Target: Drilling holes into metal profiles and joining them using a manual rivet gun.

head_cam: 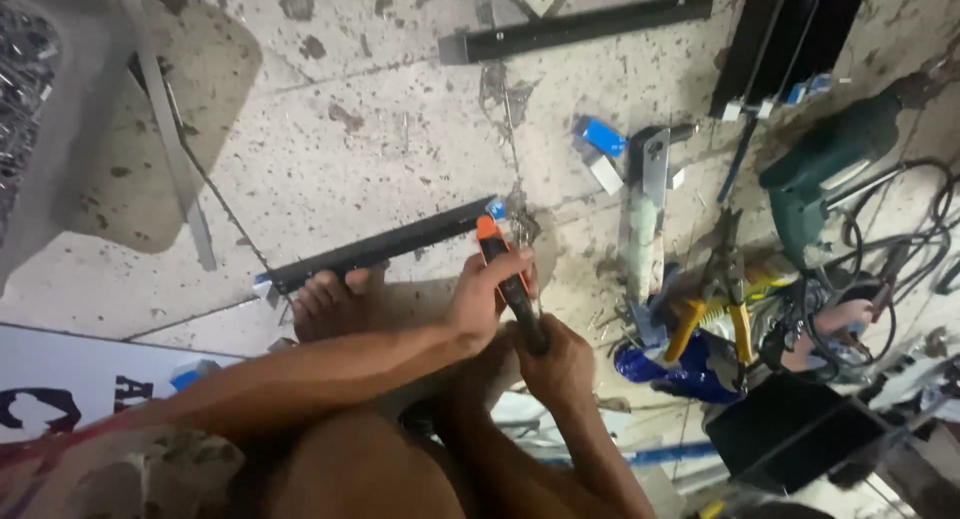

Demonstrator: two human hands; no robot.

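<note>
Together, the left hand [480,301] and right hand [555,364] clench one orange-and-black utility knife [510,279] above the stained concrete floor [350,129], beside a long black metal bar [385,245].

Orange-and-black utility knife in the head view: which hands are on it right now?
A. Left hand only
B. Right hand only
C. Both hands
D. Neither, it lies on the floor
C. The left hand wraps the upper part of the orange-and-black utility knife while the right hand grips its lower end, above the stained concrete floor.
</note>
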